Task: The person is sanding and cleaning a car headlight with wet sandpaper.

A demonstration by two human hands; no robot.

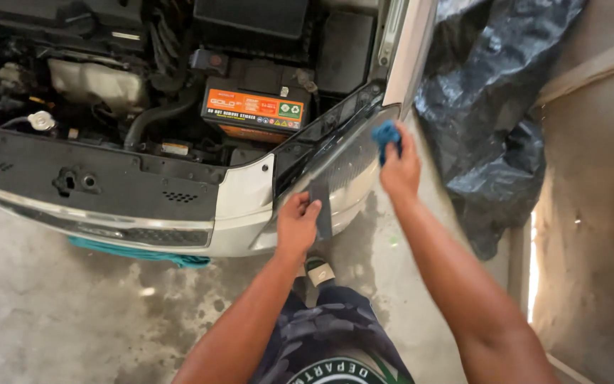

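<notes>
While your right hand [401, 169] presses a bunched blue cloth [386, 135] against the upper end of the headlight lens [342, 167], your left hand [297, 222] pinches a dark grey strip, seemingly an abrasive sheet [320, 206], flat against the lower part of the same lens. Both grips are closed on what they carry: fingers clenched round the cloth, thumb and fingers clamped on the sheet.

The headlight sits at the front corner of the pale car, just beside the bumper [243, 206] and below the open engine bay. Judging by the hazy, dull look of the lens and the wet patches on the concrete floor [72, 313] beneath it, you seem to be partway through the rubbing; the surface does not yet look clear, so wiping and further passes appear to remain.

Counting outward: one lens, one blue cloth, one grey sheet, two hands. In the bay there is one battery [254, 110] with an orange label and one white cap [40, 120]. One teal rag [143, 254] lies under the bumper, and one black plastic sheet [492, 107] is heaped to your right.
</notes>
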